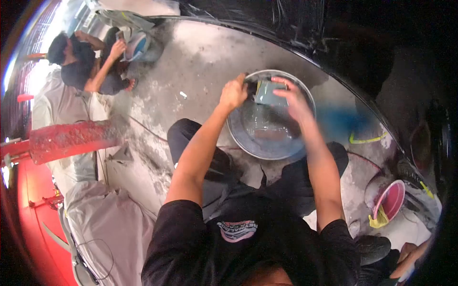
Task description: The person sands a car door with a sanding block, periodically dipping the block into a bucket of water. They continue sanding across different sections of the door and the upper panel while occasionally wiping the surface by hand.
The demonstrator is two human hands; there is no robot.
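Observation:
A wide metal basin (pixel 232 127) with water in it stands on the floor between my knees. Over its far side my left hand (pixel 234 94) is closed around a small black block (pixel 252 88). A grey-green sheet (pixel 270 94), which looks like sandpaper, extends to the right from the block above the water. My right hand (pixel 296 102) is at the sheet's right edge, with its fingers stretched apart and their tips overlapping the sheet. Motion blurs that hand. A brownish shape (pixel 272 133) shows in the water.
A black glossy car panel (pixel 334 71) curves along the far and right side. A pink bucket (pixel 392 200) with a yellow cloth (pixel 379 219) lies at right. Another person (pixel 78 66) crouches at upper left by a bucket (pixel 138 47). A red post (pixel 71 140) and grey covers (pixel 105 224) are left.

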